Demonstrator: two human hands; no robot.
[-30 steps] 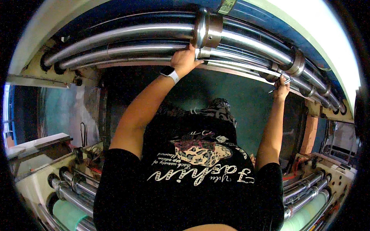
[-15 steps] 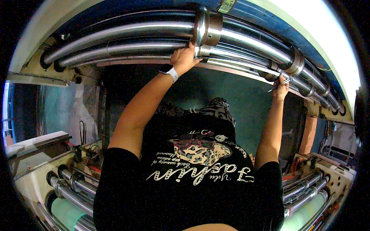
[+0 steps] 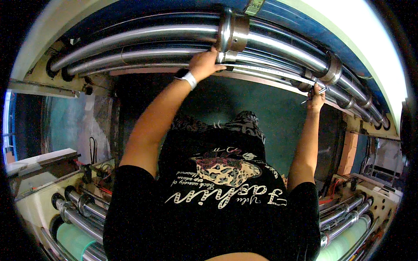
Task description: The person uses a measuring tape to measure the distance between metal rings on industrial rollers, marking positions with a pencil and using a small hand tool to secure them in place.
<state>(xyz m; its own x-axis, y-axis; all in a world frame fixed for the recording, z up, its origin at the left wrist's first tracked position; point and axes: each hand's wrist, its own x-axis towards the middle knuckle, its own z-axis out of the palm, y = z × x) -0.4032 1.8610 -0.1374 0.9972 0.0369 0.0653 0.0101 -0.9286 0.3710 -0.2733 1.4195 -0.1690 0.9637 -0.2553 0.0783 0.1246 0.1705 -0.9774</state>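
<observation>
A long, thin, pale measuring strip [image 3: 270, 71] with fine marks, a ruler or tape, spans below the steel shafts. At its left end, the thumb of my left hand [image 3: 202, 65] lies against it. The closed fingers of that hand reach up beside the lower edge of a thick steel collar [image 3: 226, 30] and are partly hidden. My right hand [image 3: 316, 99] is closed round the strip's right end, close under another collar [image 3: 333, 68]. A slim silver piece [image 3: 322, 91] also sticks out of its grip; its kind is unclear.
Long polished shafts [image 3: 174, 32] run across the machine in front, between cream side frames [image 3: 39, 67]. A blue machine panel [image 3: 300, 17] rises behind them. More rollers [image 3: 76, 239] stand behind me at both sides. Dark green floor [image 3: 287, 113] shows below.
My left hand has shifted slightly left and down, its wrist turning a little. More of the strip's left part now shows. My right hand has hardly moved.
</observation>
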